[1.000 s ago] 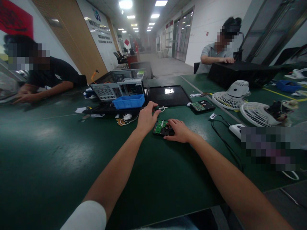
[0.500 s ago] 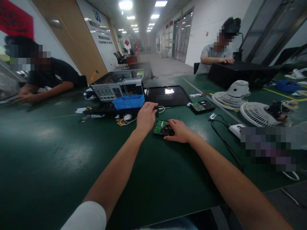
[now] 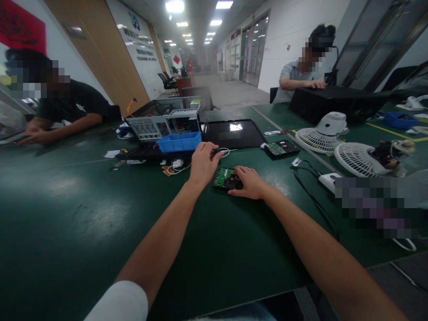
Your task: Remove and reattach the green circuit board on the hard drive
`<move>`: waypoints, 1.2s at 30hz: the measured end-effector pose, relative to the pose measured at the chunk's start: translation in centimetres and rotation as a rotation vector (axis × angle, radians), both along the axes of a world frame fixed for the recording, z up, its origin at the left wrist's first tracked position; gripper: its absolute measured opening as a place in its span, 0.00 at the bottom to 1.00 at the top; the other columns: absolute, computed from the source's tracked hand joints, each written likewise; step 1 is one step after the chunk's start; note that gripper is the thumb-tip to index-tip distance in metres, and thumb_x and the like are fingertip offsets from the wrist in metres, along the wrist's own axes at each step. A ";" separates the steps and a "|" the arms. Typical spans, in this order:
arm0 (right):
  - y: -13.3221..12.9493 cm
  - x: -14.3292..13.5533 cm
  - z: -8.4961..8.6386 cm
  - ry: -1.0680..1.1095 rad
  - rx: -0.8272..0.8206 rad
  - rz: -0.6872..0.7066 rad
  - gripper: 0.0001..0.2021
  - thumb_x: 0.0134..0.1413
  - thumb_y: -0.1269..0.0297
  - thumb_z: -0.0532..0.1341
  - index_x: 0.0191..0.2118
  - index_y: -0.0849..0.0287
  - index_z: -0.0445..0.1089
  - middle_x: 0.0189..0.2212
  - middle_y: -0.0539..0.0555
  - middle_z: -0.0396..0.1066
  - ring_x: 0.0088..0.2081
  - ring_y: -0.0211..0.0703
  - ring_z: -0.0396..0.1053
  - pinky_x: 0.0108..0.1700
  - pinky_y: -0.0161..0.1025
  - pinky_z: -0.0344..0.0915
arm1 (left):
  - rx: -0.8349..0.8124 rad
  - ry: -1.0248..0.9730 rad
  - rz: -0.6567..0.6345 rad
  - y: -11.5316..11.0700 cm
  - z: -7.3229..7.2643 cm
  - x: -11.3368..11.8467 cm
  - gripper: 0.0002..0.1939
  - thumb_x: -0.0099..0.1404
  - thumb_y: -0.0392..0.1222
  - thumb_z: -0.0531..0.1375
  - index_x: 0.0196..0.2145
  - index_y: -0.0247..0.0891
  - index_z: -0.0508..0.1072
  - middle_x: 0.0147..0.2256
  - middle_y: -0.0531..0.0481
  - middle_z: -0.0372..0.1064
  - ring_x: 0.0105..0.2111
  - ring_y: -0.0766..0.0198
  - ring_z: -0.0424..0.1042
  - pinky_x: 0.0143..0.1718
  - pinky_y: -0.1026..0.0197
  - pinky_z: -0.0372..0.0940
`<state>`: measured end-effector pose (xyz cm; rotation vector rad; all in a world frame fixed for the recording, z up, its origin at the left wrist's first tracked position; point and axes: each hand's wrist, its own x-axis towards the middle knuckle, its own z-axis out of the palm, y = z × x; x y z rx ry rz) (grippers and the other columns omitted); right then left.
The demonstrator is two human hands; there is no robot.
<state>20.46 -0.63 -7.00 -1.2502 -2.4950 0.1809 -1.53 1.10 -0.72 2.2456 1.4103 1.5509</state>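
Your left fingers are pinched narrow around the dark handle of what looks like a small screwdriver (image 3: pixel 217 151), thumb against fingertips. Its lie in your left hand (image 3: pixel 202 162) is what differs from half a second ago: instead of a near-upright handle, there is a tilted one, with the thin shaft pointing off to the right by the loop of white cable (image 3: pixel 228 154). The tip looks clear of the hard drive (image 3: pixel 222 178), so the tool appears to be at no screw at this moment. Your right hand (image 3: pixel 250 183) matches the earlier view: fingers over the drive's far side, thumb along the near edge, spread just enough to span its right end. The drive lies on the green table (image 3: pixel 207 249) directly before you, circuit board up, in the same place; your hold keeps it steady, it seems, while only the tool turns. Further out, a second drive (image 3: pixel 282 149) sits untouched to the right, and a blue bin (image 3: pixel 179 142) stands beyond your left hand, in front of the opened computer case (image 3: pixel 149 128).
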 end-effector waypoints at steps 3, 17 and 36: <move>0.0 0.0 0.0 -0.003 0.001 -0.002 0.35 0.51 0.38 0.67 0.57 0.57 0.65 0.60 0.65 0.66 0.59 0.65 0.64 0.60 0.58 0.59 | 0.008 0.023 -0.007 -0.1 0.1 0.0 0.06 0.67 0.38 0.63 0.42 0.39 0.73 0.43 0.46 0.72 0.42 0.58 0.75 0.46 0.55 0.73; 0.0 -0.1 -0.1 -0.001 0.005 -0.013 0.35 0.50 0.38 0.68 0.57 0.56 0.65 0.60 0.65 0.66 0.59 0.65 0.65 0.60 0.58 0.59 | 0.040 0.116 -0.003 0.0 0.3 -0.1 0.14 0.68 0.29 0.56 0.46 0.40 0.75 0.46 0.43 0.73 0.48 0.55 0.73 0.53 0.51 0.69; -0.3 -0.2 0.3 -0.019 -0.002 -0.015 0.35 0.51 0.39 0.68 0.56 0.58 0.66 0.61 0.66 0.65 0.61 0.66 0.64 0.61 0.58 0.59 | 0.018 -0.011 0.023 -0.6 0.5 0.3 0.04 0.67 0.39 0.64 0.39 0.39 0.72 0.43 0.45 0.67 0.44 0.58 0.71 0.41 0.58 0.74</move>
